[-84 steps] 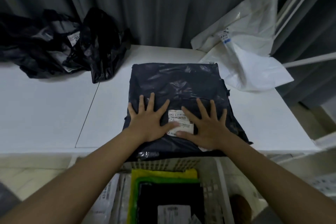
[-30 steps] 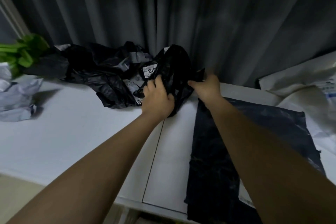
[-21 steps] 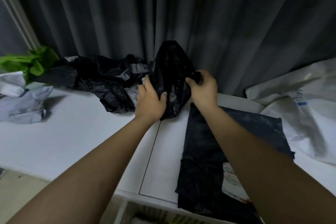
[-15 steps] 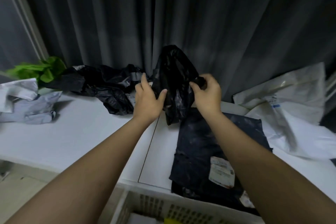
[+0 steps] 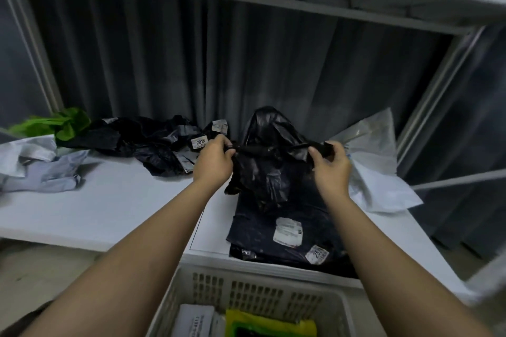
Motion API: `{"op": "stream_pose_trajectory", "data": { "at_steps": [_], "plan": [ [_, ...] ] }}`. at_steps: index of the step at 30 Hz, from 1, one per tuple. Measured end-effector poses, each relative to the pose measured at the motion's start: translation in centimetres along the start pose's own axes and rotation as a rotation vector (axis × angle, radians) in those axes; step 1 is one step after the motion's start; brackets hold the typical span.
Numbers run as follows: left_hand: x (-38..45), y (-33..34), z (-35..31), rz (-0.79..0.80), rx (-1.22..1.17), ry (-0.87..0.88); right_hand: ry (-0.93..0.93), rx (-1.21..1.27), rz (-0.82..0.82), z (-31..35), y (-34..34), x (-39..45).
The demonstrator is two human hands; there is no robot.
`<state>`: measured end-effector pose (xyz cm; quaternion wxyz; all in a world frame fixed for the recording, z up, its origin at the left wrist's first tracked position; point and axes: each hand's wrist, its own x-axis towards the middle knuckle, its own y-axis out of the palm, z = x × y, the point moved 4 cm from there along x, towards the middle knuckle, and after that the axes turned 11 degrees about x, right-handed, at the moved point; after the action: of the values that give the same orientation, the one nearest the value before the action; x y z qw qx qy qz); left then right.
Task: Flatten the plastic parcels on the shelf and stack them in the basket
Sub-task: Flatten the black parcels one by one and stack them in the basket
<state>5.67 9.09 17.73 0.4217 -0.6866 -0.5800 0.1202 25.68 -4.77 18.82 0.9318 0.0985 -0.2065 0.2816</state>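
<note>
A crumpled black plastic parcel (image 5: 267,161) hangs stretched between my hands above the white shelf (image 5: 109,208). My left hand (image 5: 215,161) pinches its left edge and my right hand (image 5: 330,165) pinches its right edge. Under it lies a flattened black parcel (image 5: 262,238) with white labels, near the shelf's front edge. The pale slotted basket (image 5: 246,295) stands below the shelf in front of me, with a yellow-green parcel (image 5: 271,324) and a white one (image 5: 195,320) inside.
More crumpled black parcels (image 5: 153,145) lie at the back of the shelf, with a green one (image 5: 63,124) and pale grey ones (image 5: 35,167) to the left. White parcels (image 5: 375,172) lean at the right. A grey curtain (image 5: 219,63) hangs behind, an upper shelf overhead.
I stopped pressing the flat black parcel, reached to the pile and picked up a crumpled black one. My hands have drawn apart and pulled it over the flat parcel.
</note>
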Motion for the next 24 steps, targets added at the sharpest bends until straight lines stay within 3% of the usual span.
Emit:
{"op": "stream_pose_trajectory", "data": {
  "at_steps": [5,13,16,20,22,24],
  "plan": [
    [-1.6,1.1,0.6,-0.001,0.038,0.007,0.028,-0.097,-0.024,-1.2,-4.7,-1.7],
    [-1.5,2.9,-0.4,-0.071,-0.017,0.051,0.008,-0.150,-0.036,-2.0,-6.1,-1.6],
    [-0.7,2.7,-1.8,-0.142,-0.050,0.105,-0.085,-0.198,-0.059,-1.4,-5.9,-0.4],
    [-0.1,2.4,-3.6,-0.227,-0.263,0.212,-0.264,-0.183,-0.133,0.1,-5.4,0.0],
    [-0.3,3.5,-3.3,-0.171,-0.282,0.282,-0.325,-0.247,-0.099,-0.9,-5.7,-0.2],
    [-1.1,5.7,-2.1,-0.016,-0.199,0.374,-0.313,-0.402,0.053,-3.8,-6.3,-1.3]
  ]
}}
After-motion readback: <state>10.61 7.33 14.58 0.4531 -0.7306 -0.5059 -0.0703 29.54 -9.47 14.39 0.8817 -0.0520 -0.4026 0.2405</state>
